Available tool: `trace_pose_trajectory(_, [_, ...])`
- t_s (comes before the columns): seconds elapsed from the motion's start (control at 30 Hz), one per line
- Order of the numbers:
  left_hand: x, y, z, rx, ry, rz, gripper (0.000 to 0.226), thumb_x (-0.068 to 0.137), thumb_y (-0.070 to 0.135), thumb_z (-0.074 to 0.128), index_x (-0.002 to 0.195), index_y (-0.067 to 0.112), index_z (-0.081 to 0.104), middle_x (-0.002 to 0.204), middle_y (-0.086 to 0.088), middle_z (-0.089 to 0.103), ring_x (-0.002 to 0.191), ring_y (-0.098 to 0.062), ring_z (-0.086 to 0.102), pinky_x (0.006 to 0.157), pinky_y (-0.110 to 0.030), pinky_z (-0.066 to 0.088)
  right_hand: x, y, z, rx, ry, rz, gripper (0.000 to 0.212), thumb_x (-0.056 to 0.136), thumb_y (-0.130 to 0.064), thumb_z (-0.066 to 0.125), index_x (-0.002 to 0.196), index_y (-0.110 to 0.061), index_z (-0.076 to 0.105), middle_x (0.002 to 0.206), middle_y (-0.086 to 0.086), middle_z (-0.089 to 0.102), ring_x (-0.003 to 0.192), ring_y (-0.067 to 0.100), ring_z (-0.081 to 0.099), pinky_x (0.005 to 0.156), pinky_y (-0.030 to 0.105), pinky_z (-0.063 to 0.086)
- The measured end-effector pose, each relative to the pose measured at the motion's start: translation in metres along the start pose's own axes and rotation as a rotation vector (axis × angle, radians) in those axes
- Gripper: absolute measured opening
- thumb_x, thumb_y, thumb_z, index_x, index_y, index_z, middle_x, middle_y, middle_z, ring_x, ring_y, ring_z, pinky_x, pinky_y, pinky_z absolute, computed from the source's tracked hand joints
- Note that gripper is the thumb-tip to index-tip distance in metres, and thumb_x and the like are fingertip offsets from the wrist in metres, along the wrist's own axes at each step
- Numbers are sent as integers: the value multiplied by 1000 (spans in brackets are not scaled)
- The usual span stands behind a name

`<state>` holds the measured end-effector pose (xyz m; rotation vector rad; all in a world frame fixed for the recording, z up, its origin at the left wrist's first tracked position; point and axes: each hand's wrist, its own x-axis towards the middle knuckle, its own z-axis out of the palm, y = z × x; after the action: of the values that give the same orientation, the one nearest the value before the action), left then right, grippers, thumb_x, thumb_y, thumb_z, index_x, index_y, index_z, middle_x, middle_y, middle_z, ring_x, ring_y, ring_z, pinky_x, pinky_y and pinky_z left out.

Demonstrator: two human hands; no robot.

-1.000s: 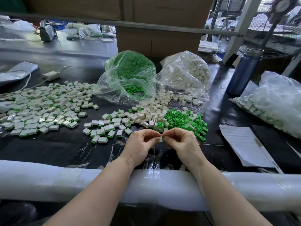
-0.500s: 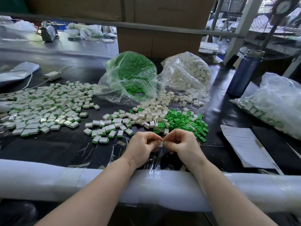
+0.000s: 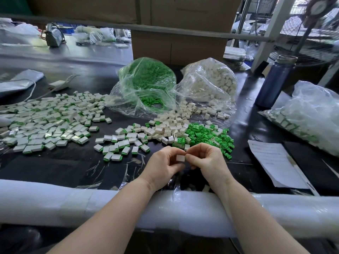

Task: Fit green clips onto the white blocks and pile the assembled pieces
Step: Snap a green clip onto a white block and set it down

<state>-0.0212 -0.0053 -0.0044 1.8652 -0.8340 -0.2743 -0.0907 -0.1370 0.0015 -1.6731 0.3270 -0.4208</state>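
Note:
My left hand [image 3: 165, 163] and my right hand [image 3: 206, 158] meet near the table's front edge and pinch one small white block [image 3: 180, 158] between their fingertips. Whether a green clip sits on it is hidden by the fingers. Just beyond the hands lies a heap of loose green clips [image 3: 207, 134] and a heap of bare white blocks [image 3: 170, 128]. Assembled white-and-green pieces lie in a small group [image 3: 119, 144] to the left and in a large spread [image 3: 49, 121] at far left.
Two open plastic bags stand behind: green clips [image 3: 146, 85] and white blocks [image 3: 211, 83]. A blue bottle [image 3: 273, 81], another filled bag [image 3: 308, 116] and a paper sheet [image 3: 275, 162] lie right. A padded white rail [image 3: 55, 204] runs along the front edge.
The hands have parted slightly and turned, so the white block between the fingertips now shows. Both hands stay at the same spot.

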Motion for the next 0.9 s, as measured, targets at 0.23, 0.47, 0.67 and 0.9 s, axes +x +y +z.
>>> trace_pose_trajectory(0.23, [3,-5,0,-79,43,-39,10,91,19,57,83,23,62,75,2,66,73,-12,63,77,-28,53,-2,-1,-1,88,-8,6,8,82,-3,66,76,-7,67,58,-1,67,53,7,62,50,17,49])
trace_pose_trajectory(0.47, [2,-4,-3,-63,-2,-83,14,91,19,58,81,21,67,63,10,60,58,-1,51,64,-20,44,-2,0,1,-61,-4,24,17,84,-3,65,68,-9,64,56,2,62,48,6,55,49,18,48])
trace_pose_trajectory(0.67, [0,-4,-3,55,-42,-92,13,89,21,60,84,16,70,74,-2,67,73,-19,60,76,-34,48,-1,1,0,-197,-71,38,21,84,-4,64,64,-11,63,57,5,58,50,9,50,50,20,44])
trace_pose_trajectory(0.9, [2,-3,0,-31,19,-67,8,90,18,59,89,17,67,77,-2,67,76,-20,62,78,-33,51,-1,3,3,-118,-19,-26,13,84,-3,64,74,-12,62,58,0,56,54,8,50,52,20,46])
